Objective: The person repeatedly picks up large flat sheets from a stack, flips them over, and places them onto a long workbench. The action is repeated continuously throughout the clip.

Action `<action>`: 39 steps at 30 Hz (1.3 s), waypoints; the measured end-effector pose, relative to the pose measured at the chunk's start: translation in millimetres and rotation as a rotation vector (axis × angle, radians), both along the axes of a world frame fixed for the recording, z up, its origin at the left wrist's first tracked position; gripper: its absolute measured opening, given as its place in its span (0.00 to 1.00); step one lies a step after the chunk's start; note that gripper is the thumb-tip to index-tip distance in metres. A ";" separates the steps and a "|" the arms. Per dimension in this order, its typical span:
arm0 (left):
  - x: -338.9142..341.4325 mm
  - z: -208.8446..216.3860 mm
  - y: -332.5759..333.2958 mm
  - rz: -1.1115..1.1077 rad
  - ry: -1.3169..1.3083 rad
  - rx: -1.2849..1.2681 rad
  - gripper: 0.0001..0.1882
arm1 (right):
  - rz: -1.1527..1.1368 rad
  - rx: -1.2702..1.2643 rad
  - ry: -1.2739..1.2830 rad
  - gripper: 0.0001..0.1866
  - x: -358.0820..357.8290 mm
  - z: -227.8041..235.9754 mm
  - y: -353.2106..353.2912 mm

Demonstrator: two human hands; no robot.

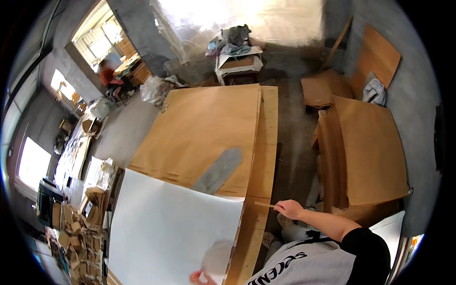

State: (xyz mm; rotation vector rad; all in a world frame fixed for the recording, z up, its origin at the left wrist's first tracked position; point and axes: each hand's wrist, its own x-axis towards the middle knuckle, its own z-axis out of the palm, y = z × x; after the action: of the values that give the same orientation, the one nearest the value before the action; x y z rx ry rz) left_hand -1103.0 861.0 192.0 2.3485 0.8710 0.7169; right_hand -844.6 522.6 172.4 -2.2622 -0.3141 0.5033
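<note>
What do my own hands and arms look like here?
Your right hand is gloveless, the forearm bare up to a short black sleeve. The shirt is pale grey with dark lettering. Your left hand is gloveless too; its sleeve is out of view.

Light grey shirt [323, 268] with dark lettering [280, 267], short black sleeve [366, 251], pale holed clogs [268, 240].

A wooden desk [267, 123] shows its pale, knotted surface as a long strip down the right side. Large brown sheets [204, 123] lie flat over the far part; a broad white sheet [171, 228] covers the near part, meeting the brown.
</note>
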 end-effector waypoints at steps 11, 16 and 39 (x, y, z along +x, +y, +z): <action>311.4 41.7 -183.3 -0.811 -0.019 -0.821 0.03 | -0.161 -0.211 0.085 0.15 19.0 -27.2 -153.9; 394.9 7.4 -291.0 -1.042 0.209 -0.874 0.03 | -0.432 -0.175 0.103 0.14 66.1 -53.5 -233.3; 767.0 -54.6 -712.1 -2.233 0.988 -0.271 0.08 | -1.705 -0.182 -0.003 0.14 205.7 -100.7 -485.8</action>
State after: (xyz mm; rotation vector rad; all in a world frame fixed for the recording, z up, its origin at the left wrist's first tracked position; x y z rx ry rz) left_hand -336.0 148.9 137.4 1.7146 -1.3590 -1.3394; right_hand -638.9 36.8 71.7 -1.8466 1.5773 -0.4059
